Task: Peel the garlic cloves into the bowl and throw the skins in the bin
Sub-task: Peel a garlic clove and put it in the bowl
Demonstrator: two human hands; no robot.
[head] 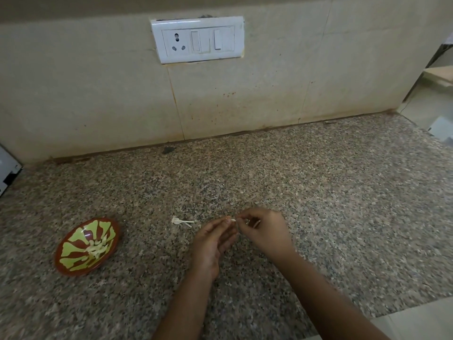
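Note:
A brown bowl (73, 266) with a green pattern sits on the granite counter at the left, holding several peeled garlic cloves (96, 249). Both hands meet near the counter's middle. My left hand (212, 241) and my right hand (263, 231) pinch a small pale garlic clove (233, 220) between their fingertips. The clove is mostly hidden by the fingers. A few white garlic skins (181, 221) lie on the counter just left of the hands. No bin is in view.
A tiled wall with a white switch and socket plate (197, 39) rises behind the counter. A grey appliance edge (7, 171) shows at the far left. The granite counter (343, 192) ends at the right and front right, with floor beyond.

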